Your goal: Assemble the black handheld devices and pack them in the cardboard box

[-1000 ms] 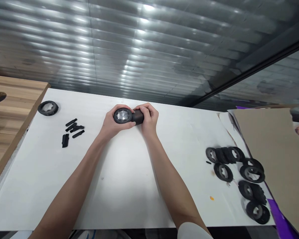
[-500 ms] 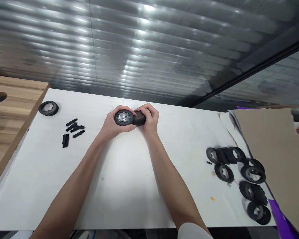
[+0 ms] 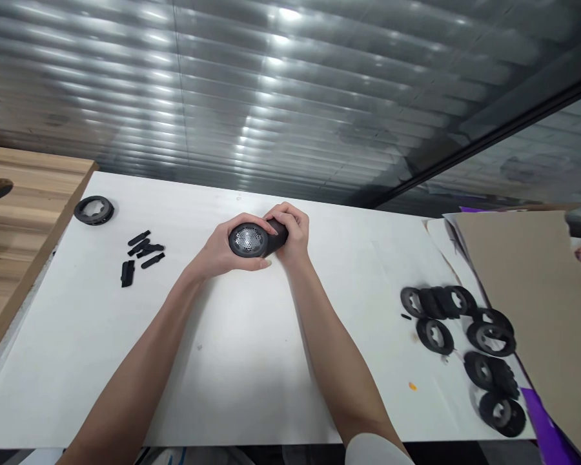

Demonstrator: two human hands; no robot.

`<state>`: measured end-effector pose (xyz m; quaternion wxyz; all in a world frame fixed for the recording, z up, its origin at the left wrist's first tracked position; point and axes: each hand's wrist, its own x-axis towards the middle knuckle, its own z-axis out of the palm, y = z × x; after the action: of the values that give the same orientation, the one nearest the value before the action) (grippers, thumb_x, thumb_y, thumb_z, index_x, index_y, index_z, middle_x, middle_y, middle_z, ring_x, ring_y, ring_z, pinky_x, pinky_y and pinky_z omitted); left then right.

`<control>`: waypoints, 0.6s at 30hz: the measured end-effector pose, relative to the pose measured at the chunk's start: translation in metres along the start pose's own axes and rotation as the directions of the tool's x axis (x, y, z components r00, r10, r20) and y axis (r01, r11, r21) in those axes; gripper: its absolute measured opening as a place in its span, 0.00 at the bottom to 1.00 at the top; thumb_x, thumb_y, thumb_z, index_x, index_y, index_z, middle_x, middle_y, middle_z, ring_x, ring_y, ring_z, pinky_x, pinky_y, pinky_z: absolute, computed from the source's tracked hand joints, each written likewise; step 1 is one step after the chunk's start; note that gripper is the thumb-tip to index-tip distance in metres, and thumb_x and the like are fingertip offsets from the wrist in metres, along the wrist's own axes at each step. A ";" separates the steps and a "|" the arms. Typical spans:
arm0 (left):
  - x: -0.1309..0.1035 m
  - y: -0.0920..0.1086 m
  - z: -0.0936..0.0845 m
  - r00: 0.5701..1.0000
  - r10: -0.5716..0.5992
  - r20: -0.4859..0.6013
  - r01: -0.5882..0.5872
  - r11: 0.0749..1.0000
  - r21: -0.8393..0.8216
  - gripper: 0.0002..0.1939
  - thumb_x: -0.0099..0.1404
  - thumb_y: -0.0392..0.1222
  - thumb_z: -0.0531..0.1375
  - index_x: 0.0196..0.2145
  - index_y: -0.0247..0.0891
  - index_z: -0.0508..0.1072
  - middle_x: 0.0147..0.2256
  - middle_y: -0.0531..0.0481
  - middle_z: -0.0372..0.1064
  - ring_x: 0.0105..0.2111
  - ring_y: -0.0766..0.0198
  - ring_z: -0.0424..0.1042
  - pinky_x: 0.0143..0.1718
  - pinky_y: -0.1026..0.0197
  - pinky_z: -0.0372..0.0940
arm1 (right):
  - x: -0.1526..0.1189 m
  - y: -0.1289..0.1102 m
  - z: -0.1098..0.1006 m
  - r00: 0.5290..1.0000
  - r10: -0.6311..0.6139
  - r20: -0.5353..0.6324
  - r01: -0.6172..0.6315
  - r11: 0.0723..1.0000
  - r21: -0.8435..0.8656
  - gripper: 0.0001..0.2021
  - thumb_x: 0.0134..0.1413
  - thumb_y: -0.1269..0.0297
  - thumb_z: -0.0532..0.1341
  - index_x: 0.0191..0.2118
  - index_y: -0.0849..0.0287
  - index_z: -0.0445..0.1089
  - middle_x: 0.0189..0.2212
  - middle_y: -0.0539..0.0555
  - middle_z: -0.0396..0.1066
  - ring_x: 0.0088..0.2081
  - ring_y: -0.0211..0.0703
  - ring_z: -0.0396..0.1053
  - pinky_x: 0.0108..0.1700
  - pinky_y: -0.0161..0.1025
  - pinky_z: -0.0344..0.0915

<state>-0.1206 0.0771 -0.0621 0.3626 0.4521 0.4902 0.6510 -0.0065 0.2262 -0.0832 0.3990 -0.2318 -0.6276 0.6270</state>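
Both hands hold a dark fabric shaver (image 3: 250, 240) above the middle of the white table. Its round, perforated metal face points up and towards me. My left hand (image 3: 223, 248) wraps round the head, thumb along the near side and fingers along the far side. Around the dark body at the other end, my right hand (image 3: 294, 231) is closed, hiding part of it. Several small black strips (image 3: 146, 247) lie to the left of my left hand, with a short black block (image 3: 128, 274) beside them.
A black ring (image 3: 93, 210) lies at the table's far left corner. Several black rings (image 3: 434, 336) and ring stacks are spread on the right. Cardboard (image 3: 527, 278) covers the right edge, and a wooden board (image 3: 39, 194) borders the left. Metallic slatted blinds (image 3: 223, 97) stand behind.
The shaver's head has shifted slightly right and towards me, and the shaver has turned in my hands. My left hand has moved with it; my right hand has stayed nearly in place.
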 end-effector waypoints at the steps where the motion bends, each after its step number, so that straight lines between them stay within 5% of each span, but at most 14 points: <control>1: 0.000 0.000 0.000 1.000 0.003 0.018 -0.003 1.000 -0.008 0.24 0.49 0.40 0.81 0.44 0.46 0.84 0.47 0.46 0.83 0.45 0.52 0.80 0.45 0.54 0.75 | 0.000 -0.001 0.000 1.000 0.006 0.010 -0.006 1.000 0.010 0.09 0.50 0.56 0.66 0.23 0.53 0.75 0.24 0.51 0.74 0.29 0.45 0.69 0.35 0.45 0.67; 7: -0.001 0.000 0.002 0.997 0.012 0.072 -0.009 0.999 -0.045 0.24 0.49 0.39 0.80 0.44 0.45 0.83 0.50 0.44 0.83 0.50 0.48 0.82 0.51 0.50 0.77 | 0.000 -0.001 0.000 1.000 0.024 0.013 -0.024 1.000 0.016 0.10 0.48 0.55 0.66 0.22 0.53 0.75 0.23 0.51 0.74 0.28 0.45 0.69 0.34 0.44 0.67; 18: 0.000 -0.006 0.010 0.992 0.086 -0.096 -0.088 0.996 -0.025 0.23 0.53 0.43 0.82 0.44 0.44 0.82 0.48 0.45 0.84 0.49 0.52 0.82 0.51 0.52 0.76 | -0.006 0.001 0.005 0.985 -0.137 -0.106 0.127 0.987 -0.099 0.14 0.60 0.52 0.67 0.25 0.52 0.76 0.26 0.51 0.77 0.32 0.49 0.75 0.42 0.48 0.74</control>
<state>-0.1108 0.0812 -0.0665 0.3169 0.4361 0.4770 0.6942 -0.0076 0.2190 -0.0851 0.4634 -0.2427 -0.6465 0.5554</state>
